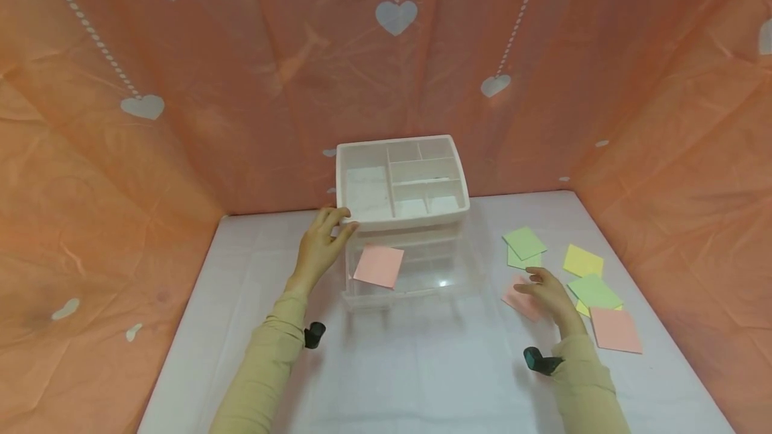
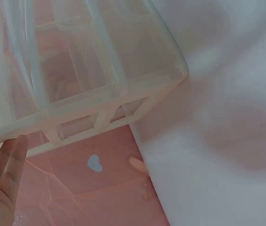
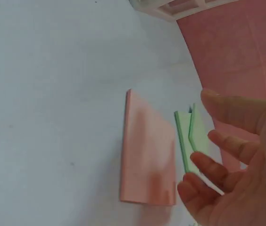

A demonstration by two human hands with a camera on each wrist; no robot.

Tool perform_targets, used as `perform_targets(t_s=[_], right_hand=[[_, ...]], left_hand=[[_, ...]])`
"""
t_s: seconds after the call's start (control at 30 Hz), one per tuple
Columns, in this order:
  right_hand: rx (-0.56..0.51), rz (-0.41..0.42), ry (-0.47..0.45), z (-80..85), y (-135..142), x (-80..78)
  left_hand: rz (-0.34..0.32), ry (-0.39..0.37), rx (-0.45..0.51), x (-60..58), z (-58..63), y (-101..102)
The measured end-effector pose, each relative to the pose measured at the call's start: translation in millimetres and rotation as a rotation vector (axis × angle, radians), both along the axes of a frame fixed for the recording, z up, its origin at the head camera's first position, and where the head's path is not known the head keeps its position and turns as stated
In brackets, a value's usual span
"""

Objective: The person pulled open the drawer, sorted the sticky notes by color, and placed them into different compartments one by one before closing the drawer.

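Note:
My left hand (image 1: 317, 246) grips the front left corner of a white drawer organizer (image 1: 403, 224), thumb at the front rim and fingers over the side. In the left wrist view, its fingers (image 2: 11, 162) meet the organizer's edge. A pink sticky note (image 1: 378, 266) shows against the organizer's clear front, below the compartment tray. On the right, my right hand (image 1: 550, 297) hovers with loosely bent fingers and nothing in them. Under its fingertips lies a pink sticky note pad (image 3: 148, 155), partly covered by the hand in the head view. Green sticky notes (image 1: 526, 244) lie just beyond it.
Farther right on the white table (image 1: 410, 380) are a yellow note (image 1: 584, 261), a green note (image 1: 594, 291) overlapping another yellow one, and a pink note (image 1: 616, 330). An orange curtain with white hearts (image 1: 396, 17) encloses the back and sides, close behind the organizer.

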State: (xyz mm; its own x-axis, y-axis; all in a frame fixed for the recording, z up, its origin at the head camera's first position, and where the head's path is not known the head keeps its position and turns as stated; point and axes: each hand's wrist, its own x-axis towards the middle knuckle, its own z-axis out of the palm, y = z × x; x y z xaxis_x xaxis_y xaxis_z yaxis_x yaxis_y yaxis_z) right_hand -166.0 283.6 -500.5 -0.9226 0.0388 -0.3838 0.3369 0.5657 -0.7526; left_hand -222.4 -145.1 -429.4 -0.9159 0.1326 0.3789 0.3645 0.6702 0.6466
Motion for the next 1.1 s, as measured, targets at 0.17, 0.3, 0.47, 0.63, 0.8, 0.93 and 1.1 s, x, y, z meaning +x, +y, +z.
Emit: perform_targets(t_s=[0.17,0.3,0.47,0.63,0.8,0.93,1.1], right_hand=[[0.108,-0.04,-0.029,-15.0,4,-0.3],[0.172,-0.095,-0.02,-25.6,10,3.7],[0.252,-0.056,0.024,-30.6,14,8.6],[0.316,-0.013,0.04,-29.9,14,13.2],[0.341,-0.044,0.031,-30.3,11,19.3],[0.343,-0.087,0.008,-33.9,13,24.2],[0.275,-0.139,-0.012,-37.7,17,29.2]], left_hand=[[0.003,0.007,-0.003,-0.3,-0.3,-1],[-0.003,0.012,-0.002,-0.8,-1.0,-1],[-0.013,0.02,0.008,-1.5,-1.1,0],[-0.008,0.024,0.005,-1.7,-0.8,1],[-0.001,0.017,0.0,-0.7,-1.0,1],[0.005,0.015,0.003,0.0,-1.9,1],[0.003,0.009,0.004,0.4,-2.0,1]])
